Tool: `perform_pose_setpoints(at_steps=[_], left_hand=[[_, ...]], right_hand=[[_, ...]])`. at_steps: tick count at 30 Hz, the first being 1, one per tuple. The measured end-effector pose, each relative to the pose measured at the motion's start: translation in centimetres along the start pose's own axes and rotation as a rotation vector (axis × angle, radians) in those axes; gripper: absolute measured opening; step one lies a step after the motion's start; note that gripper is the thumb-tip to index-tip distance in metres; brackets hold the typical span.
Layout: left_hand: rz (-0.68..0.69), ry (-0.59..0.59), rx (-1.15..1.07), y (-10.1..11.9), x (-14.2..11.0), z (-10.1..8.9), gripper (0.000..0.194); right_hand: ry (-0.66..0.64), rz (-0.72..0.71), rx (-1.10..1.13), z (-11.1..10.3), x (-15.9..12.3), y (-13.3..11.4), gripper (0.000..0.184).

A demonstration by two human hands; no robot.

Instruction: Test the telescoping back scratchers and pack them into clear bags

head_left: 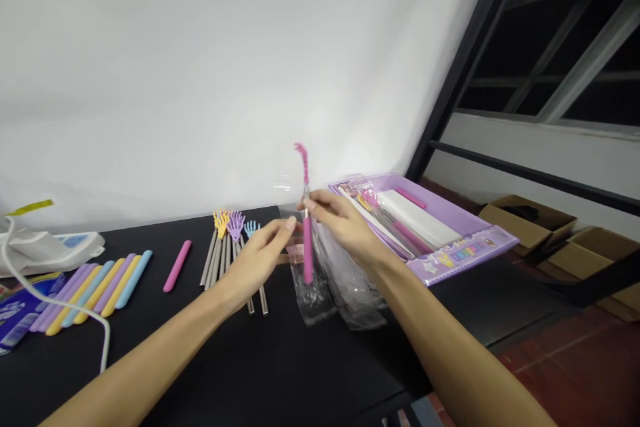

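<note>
My right hand (343, 221) is closed around the metal shaft of a pink back scratcher (307, 250). The scratcher stands nearly upright, its claw head up and its pink handle down. Just left of it my left hand (265, 250) has thumb and fingers pressed together; what they hold, if anything, is hard to see. Clear plastic bags (350, 293) lie beneath both hands, one behind the handle. Left of my left hand lie several metal back scratcher rods (216, 257) with yellow, purple and blue claw heads.
One loose pink handle sleeve (177, 267) lies left of the rods. Several pastel sleeves (100, 287) sit in a row, a white cable (60, 307) crossing them. To the right stands a purple display box (453, 220) with packed scratchers. Cardboard boxes (530, 220) are beyond the table.
</note>
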State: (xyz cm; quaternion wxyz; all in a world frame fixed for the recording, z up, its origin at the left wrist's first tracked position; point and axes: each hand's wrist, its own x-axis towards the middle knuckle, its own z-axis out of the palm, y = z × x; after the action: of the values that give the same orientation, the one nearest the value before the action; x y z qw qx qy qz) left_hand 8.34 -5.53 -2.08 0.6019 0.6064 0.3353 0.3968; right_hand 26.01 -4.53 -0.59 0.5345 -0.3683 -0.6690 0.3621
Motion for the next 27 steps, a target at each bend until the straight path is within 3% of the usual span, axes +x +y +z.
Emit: perform_pose_setpoints(at_steps=[2, 5, 8, 11, 17, 22, 27], left_hand=[[-0.007, 0.076, -0.013, 0.3, 0.4, -0.8, 0.041], [0.056, 0.195, 0.055, 0.7, 0.9, -2.3, 0.053], [0.126, 0.287, 0.151, 1.1, 1.1, -3.6, 0.055], [0.193, 0.368, 0.223, 1.2, 1.3, -4.4, 0.053], [0.319, 0.509, 0.279, 1.0, 1.8, -5.5, 0.045], [0.348, 0.593, 0.312, 1.0, 2.0, -6.2, 0.038], [0.346, 0.633, 0.264, 0.8, 2.2, -6.6, 0.040]], right_hand=[[0.090, -0.049, 0.104, -0.2, 0.2, 0.1, 0.022], [0.025, 0.041, 0.206, -0.7, 0.2, -0.2, 0.025], [-0.153, 0.198, 0.070, -1.5, -0.2, -0.8, 0.032], [-0.299, 0.254, -0.095, -2.6, -0.7, -1.1, 0.037], [-0.348, 0.322, -0.237, -4.7, -0.6, -0.7, 0.034], [-0.293, 0.292, -0.375, -5.2, -0.6, -1.2, 0.041], [-0.439, 0.386, -0.459, -5.5, -0.9, -1.5, 0.039]])
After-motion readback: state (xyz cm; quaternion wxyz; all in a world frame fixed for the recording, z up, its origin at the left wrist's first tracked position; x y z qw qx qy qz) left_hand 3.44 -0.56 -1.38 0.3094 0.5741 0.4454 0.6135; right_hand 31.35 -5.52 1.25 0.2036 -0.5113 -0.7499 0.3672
